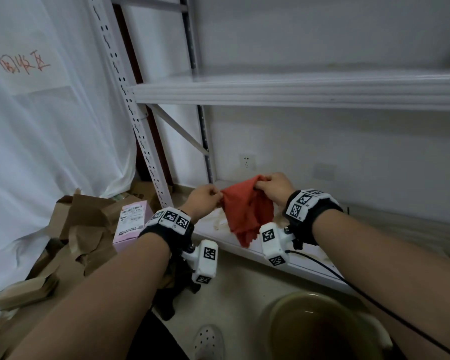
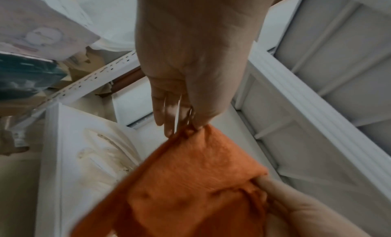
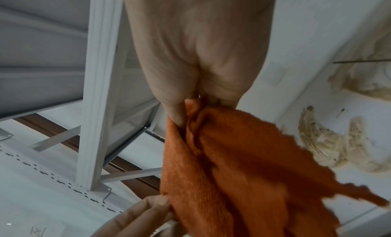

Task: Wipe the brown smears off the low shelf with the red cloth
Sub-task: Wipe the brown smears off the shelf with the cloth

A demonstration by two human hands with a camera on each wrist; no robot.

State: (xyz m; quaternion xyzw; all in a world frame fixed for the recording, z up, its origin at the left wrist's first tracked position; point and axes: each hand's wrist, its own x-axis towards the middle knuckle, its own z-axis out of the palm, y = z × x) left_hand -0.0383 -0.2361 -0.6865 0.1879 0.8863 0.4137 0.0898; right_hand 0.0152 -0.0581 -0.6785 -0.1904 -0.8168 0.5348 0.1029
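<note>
White metal racking against a pale wall fills our view, its low shelf (image 1: 234,239) near the floor. We pinch one corner of the red cloth (image 1: 247,213) between the thumb and fingertips of our left hand (image 1: 204,201); in the left wrist view the remaining fingers (image 2: 160,110) lie fairly straight beside the pinch. Our right hand (image 1: 273,187) grips the opposite upper edge, fingers curled over a bunched fold, thumb pressed into it in the right wrist view. Between the two hands the cloth hangs spread and slack, raised over the left end of the shelf, its lowest point dangling past the front lip. Brown smears (image 3: 323,143) show on the white shelf top, curved streaks just right of the cloth and fainter ones (image 2: 105,150) under it toward the corner post. Both wrists carry black bands with white marker blocks. Outward to the left, torn brown cardboard (image 1: 83,229) and a pink box (image 1: 133,222) lie on the floor before a white sheet. A green basin (image 1: 320,331) sits close by our right forearm, and a white perforated shoe (image 1: 208,342) shows at the bottom.
</note>
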